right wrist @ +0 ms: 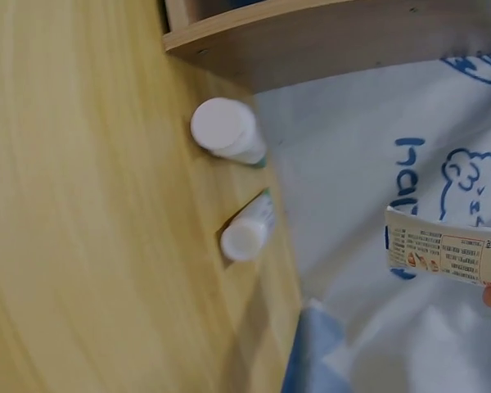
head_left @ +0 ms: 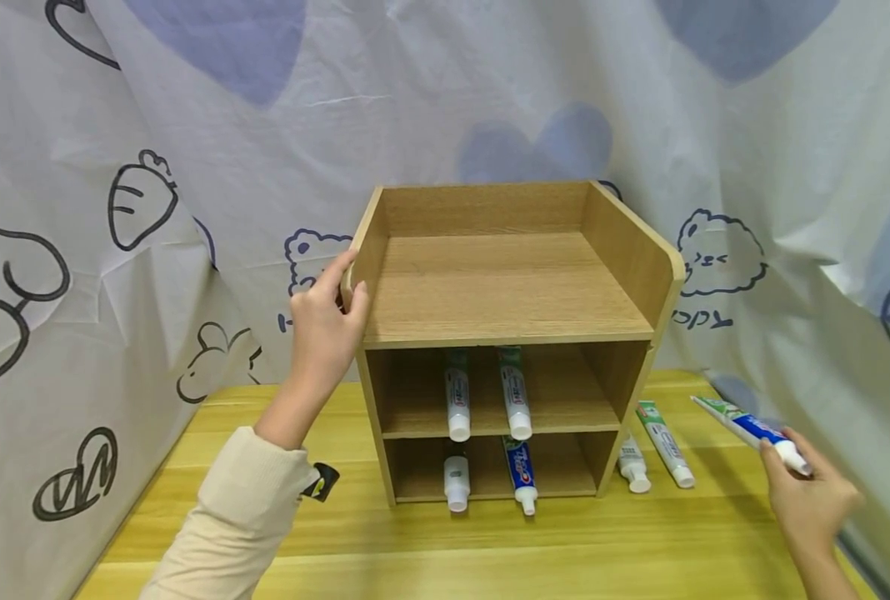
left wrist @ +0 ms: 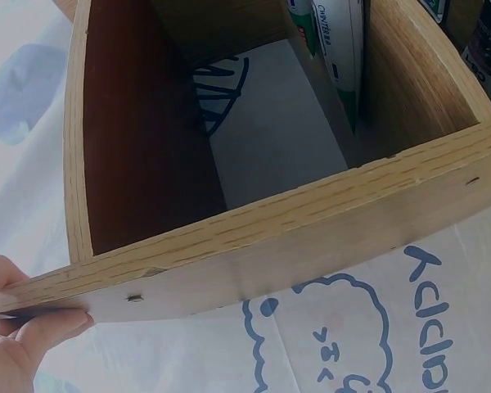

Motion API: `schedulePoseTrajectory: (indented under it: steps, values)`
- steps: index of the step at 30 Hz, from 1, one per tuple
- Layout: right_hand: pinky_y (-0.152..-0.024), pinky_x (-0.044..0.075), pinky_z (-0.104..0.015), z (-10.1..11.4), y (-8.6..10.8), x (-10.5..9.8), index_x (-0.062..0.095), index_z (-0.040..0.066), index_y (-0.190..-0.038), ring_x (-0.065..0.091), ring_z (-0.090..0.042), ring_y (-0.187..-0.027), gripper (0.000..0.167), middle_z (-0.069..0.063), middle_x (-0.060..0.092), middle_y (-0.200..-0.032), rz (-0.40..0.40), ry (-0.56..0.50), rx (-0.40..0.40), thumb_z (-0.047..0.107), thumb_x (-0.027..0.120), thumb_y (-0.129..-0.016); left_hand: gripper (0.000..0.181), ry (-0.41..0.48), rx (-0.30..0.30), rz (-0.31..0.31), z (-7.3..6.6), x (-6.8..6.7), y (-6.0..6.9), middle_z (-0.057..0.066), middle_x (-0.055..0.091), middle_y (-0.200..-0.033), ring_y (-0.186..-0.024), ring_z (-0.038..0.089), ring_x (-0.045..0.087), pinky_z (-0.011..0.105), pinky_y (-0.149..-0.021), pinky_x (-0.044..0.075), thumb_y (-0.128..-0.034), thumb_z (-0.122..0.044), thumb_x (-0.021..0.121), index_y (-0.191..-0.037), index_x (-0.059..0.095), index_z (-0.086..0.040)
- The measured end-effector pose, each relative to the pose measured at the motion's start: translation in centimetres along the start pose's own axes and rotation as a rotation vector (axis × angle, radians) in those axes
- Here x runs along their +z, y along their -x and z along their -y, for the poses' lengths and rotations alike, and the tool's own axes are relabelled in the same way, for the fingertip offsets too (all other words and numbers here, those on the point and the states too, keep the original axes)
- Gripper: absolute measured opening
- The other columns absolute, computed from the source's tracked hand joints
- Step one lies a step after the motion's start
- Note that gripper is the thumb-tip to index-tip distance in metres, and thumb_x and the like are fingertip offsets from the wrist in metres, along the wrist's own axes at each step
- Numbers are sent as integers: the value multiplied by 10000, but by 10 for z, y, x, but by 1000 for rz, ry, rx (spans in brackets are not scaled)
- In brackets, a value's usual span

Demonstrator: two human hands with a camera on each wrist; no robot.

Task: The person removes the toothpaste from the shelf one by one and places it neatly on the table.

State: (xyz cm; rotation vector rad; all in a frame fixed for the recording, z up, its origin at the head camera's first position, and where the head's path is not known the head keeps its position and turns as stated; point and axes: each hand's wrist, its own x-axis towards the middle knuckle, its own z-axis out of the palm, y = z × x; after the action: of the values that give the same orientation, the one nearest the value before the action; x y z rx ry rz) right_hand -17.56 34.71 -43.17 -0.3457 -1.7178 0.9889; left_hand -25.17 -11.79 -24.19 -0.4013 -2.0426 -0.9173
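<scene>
My left hand (head_left: 328,325) grips the upper left side panel of a small wooden shelf (head_left: 490,337), thumb on one face and fingers on the other. Out to the right, above the table, my right hand (head_left: 812,500) holds a blue, green and white toothpaste tube (head_left: 745,423) near its cap end. The middle shelf bears two white-and-green toothpaste tubes (head_left: 457,400), caps facing out. Below them lie a white-capped tube (head_left: 457,479) and a blue toothpaste tube (head_left: 520,467). Beside the shelf's right side, two more tubes (head_left: 666,446) lie on the table.
The shelf stands on a yellow wood-grain table (head_left: 400,554). Behind and on both sides hangs a white cloth (head_left: 415,108) with cartoon drawings and blue hearts. A dark strap end (head_left: 323,482) sticks out at the left cuff.
</scene>
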Motion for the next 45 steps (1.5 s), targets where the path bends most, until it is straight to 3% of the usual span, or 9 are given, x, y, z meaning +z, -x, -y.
schedulePoseTrajectory:
  steps: [15,19,21,26,29,33,37,40,45]
  values:
    - [-522,270,92,-41,18,1,673,-116,-966,354,338,-575,284,554,361,-753,29,106,-31,-37,698,-694,343,6,22,-18,2,2,1,169,531,-518,-417,134,333,186,-403,280,-855,1,561,-1194,582,50]
    - [-563,267,98,-52,24,3,707,43,-1001,356,345,-614,335,552,387,-770,18,102,-50,-49,702,-679,342,13,26,-17,1,3,0,171,540,-527,-423,138,343,183,-408,285,-855,-2,562,-1193,583,49]
    - [-574,270,103,-57,26,4,710,44,-997,362,347,-629,344,550,401,-799,11,96,-55,-63,704,-670,343,15,28,-17,1,3,0,177,548,-534,-427,143,351,180,-411,291,-854,0,563,-1192,582,51]
    - [-569,282,114,-64,28,10,671,-139,-931,385,349,-647,281,544,414,-847,25,73,-61,-100,696,-653,343,14,24,-24,1,2,1,190,572,-557,-436,152,368,175,-419,300,-849,2,563,-1187,586,52]
    - [-585,290,116,-67,29,12,706,40,-1011,384,359,-685,395,533,427,-870,27,58,-71,-105,697,-643,344,16,22,-23,1,1,1,195,583,-571,-440,154,377,168,-420,301,-849,0,562,-1188,586,52]
    - [-608,294,114,-70,30,15,685,161,-1010,393,356,-740,453,521,437,-877,29,53,-76,-102,705,-641,341,17,30,-27,2,1,1,198,588,-574,-447,159,384,168,-428,301,-848,1,564,-1184,587,55]
    - [-615,299,107,-75,30,18,686,-38,-1000,382,357,-752,358,517,420,-854,32,70,-47,-96,713,-648,343,14,30,-23,3,1,1,201,587,-574,-453,169,391,176,-434,301,-852,-4,562,-1190,584,53]
    - [-610,287,107,-79,31,19,671,-112,-969,351,367,-743,327,392,488,-908,38,112,-32,-81,728,-649,346,16,24,-14,3,1,1,208,597,-591,-459,179,407,173,-436,307,-857,-9,558,-1197,579,50]
    - [-674,250,95,-80,31,20,663,-134,-967,294,384,-767,329,-204,616,-1026,68,162,-29,-69,726,-650,344,19,24,-17,2,2,0,211,608,-606,-461,181,415,169,-434,313,-853,-7,558,-1191,582,51]
